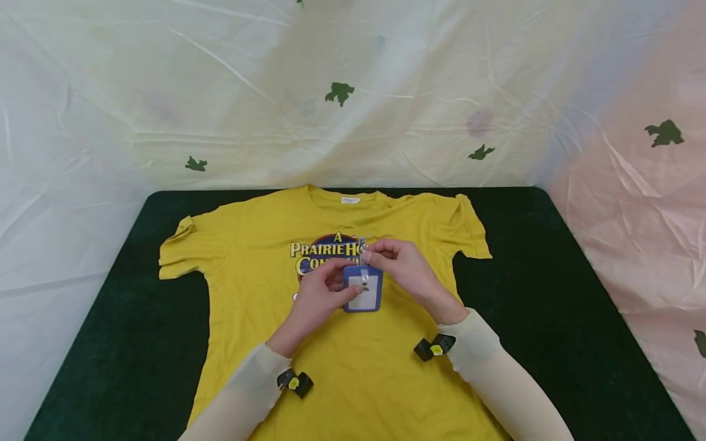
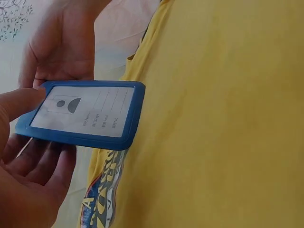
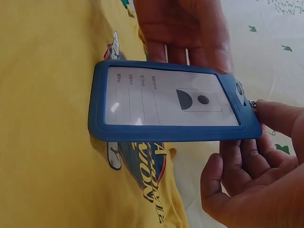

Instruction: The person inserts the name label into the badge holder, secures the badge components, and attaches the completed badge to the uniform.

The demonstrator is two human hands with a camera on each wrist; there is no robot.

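Note:
A blue-framed badge holder (image 1: 372, 300) with a white card inside is held above a yellow T-shirt (image 1: 353, 361). My left hand (image 1: 322, 291) pinches the holder's left edge, thumb on the front and fingers behind, as the left wrist view shows on the badge holder (image 2: 85, 111). With thumb and forefinger my right hand (image 1: 405, 269) pinches the metal clip (image 1: 362, 244) at the holder's top. In the right wrist view the clip's strap (image 3: 239, 90) is fastened through the top of the frame. Part of the shirt's printed lettering (image 1: 322, 249) is hidden behind the hands.
The shirt lies spread on a dark green table (image 1: 551, 318), its neckline toward the far edge. Pale fabric (image 1: 248, 92) with green leaf-shaped patches hangs behind and at both sides. A small black camera (image 1: 303, 384) is strapped on the left wrist, another camera (image 1: 423, 350) on the right.

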